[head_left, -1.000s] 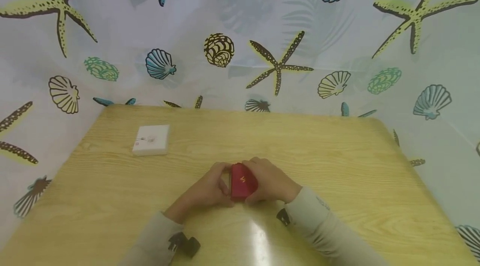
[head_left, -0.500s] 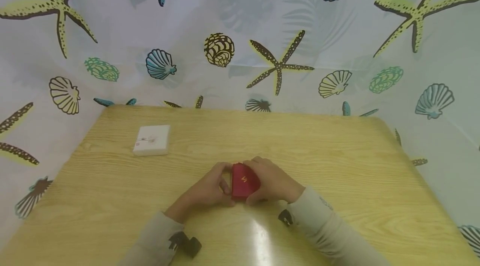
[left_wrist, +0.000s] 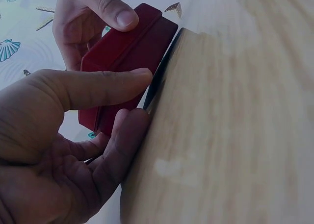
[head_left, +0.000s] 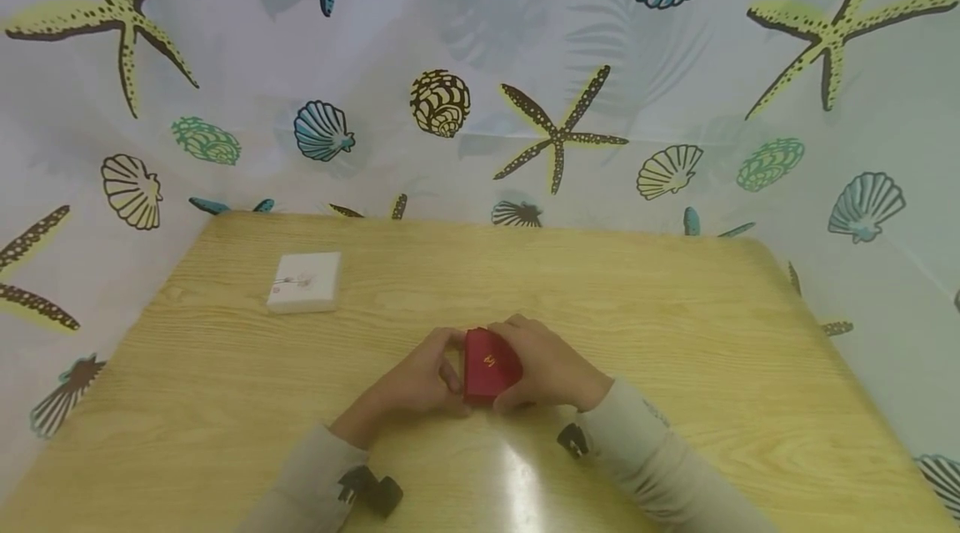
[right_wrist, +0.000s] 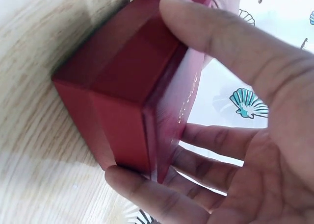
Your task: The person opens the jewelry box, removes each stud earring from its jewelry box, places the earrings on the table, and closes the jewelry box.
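A small red lidded box [head_left: 491, 364] with gold lettering on top sits on the wooden table, between both hands in the head view. My left hand [head_left: 422, 374] holds it from the left, with the thumb and a finger at opposite sides near its base. From the right, my right hand [head_left: 549, 364] grips the upper part, thumb on the near side and fingers on the far side. In the left wrist view, a seam runs around the red box [left_wrist: 142, 42], between lid and base. The lid appears seated on the base in the right wrist view, where the box [right_wrist: 98, 87] shows a corner toward the camera.
A flat white box [head_left: 306, 283] with a thin printed design lies at the back left of the wooden table [head_left: 637, 291]. A cloth [head_left: 480, 32] printed with shells and starfish hangs behind the table and along its sides. Dark straps [head_left: 367, 490] show at the sleeves.
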The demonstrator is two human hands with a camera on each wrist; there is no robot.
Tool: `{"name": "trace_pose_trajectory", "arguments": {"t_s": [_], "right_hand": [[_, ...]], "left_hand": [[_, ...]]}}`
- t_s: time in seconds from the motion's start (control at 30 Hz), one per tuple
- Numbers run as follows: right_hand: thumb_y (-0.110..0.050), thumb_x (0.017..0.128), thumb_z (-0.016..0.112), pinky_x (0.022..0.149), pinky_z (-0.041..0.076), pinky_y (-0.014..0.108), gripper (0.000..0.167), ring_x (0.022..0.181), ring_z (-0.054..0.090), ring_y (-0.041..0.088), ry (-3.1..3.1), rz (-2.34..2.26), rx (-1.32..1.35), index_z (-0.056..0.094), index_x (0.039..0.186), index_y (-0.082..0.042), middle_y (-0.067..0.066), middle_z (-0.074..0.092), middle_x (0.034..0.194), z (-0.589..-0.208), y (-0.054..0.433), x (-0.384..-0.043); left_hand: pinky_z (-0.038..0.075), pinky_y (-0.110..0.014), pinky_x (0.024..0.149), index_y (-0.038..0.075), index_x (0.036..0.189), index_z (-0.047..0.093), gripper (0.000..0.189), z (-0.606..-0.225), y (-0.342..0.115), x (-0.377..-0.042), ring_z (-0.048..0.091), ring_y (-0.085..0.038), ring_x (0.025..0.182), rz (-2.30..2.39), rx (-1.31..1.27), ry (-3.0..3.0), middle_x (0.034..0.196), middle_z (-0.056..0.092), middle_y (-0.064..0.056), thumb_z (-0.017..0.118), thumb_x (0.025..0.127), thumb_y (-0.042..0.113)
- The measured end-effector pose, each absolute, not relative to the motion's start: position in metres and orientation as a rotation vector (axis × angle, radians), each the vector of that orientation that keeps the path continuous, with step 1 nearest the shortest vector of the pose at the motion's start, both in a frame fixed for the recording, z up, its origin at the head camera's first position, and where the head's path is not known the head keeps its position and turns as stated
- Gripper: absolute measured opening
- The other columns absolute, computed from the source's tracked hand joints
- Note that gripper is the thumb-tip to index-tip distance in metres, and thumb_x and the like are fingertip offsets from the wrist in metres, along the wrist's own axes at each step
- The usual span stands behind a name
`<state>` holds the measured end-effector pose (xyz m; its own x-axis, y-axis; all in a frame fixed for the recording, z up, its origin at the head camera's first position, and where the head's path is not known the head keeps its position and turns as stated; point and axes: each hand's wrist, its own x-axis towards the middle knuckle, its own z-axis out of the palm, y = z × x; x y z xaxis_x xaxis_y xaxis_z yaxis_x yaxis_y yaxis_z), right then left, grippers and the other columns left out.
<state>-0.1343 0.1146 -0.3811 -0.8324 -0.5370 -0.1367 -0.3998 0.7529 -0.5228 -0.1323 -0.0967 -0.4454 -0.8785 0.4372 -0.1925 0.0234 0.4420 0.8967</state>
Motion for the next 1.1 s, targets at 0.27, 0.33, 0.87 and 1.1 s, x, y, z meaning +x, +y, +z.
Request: {"name": "trace_pose_trajectory", "arguments": {"t_s": [0.27, 0.33, 0.87, 1.1], "right_hand": [[-0.021, 0.061, 0.095, 0.100, 0.051, 0.048, 0.091, 0.113, 0.056, 0.024, 2.664, -0.714, -0.695, 0.052, 0.139, -0.003, 0.009, 0.060, 0.122, -0.377, 0.115, -0.133], [-0.021, 0.061, 0.095, 0.101, 0.051, 0.048, 0.091, 0.114, 0.056, 0.024, 2.672, -0.716, -0.686, 0.052, 0.139, -0.004, 0.009, 0.060, 0.122, -0.376, 0.115, -0.132], [-0.022, 0.062, 0.095, 0.103, 0.049, 0.047, 0.092, 0.116, 0.056, 0.023, 2.679, -0.732, -0.696, 0.051, 0.141, -0.005, 0.008, 0.061, 0.124, -0.374, 0.119, -0.131], [-0.023, 0.063, 0.094, 0.100, 0.051, 0.047, 0.089, 0.115, 0.057, 0.024, 2.692, -0.738, -0.671, 0.053, 0.140, -0.007, 0.008, 0.061, 0.124, -0.371, 0.123, -0.133]], "left_hand": [[0.054, -0.031, 0.074, 0.005, 0.142, 0.041, 0.088, -0.447, -0.097, -0.133, 0.064, -0.016, 0.086, 1.425, 0.373, 2.300, 0.142, 0.050, -0.014, 0.088, 0.067, 0.004], [0.054, -0.031, 0.074, 0.005, 0.142, 0.041, 0.088, -0.448, -0.097, -0.133, 0.064, -0.016, 0.086, 1.432, 0.371, 2.296, 0.142, 0.050, -0.015, 0.088, 0.067, 0.004], [0.052, -0.031, 0.075, 0.006, 0.141, 0.043, 0.086, -0.446, -0.096, -0.130, 0.061, -0.017, 0.087, 1.444, 0.383, 2.286, 0.143, 0.047, -0.013, 0.088, 0.068, 0.005], [0.052, -0.028, 0.072, 0.006, 0.142, 0.044, 0.087, -0.445, -0.096, -0.130, 0.061, -0.015, 0.085, 1.450, 0.412, 2.292, 0.144, 0.047, -0.014, 0.088, 0.068, 0.004]]}}
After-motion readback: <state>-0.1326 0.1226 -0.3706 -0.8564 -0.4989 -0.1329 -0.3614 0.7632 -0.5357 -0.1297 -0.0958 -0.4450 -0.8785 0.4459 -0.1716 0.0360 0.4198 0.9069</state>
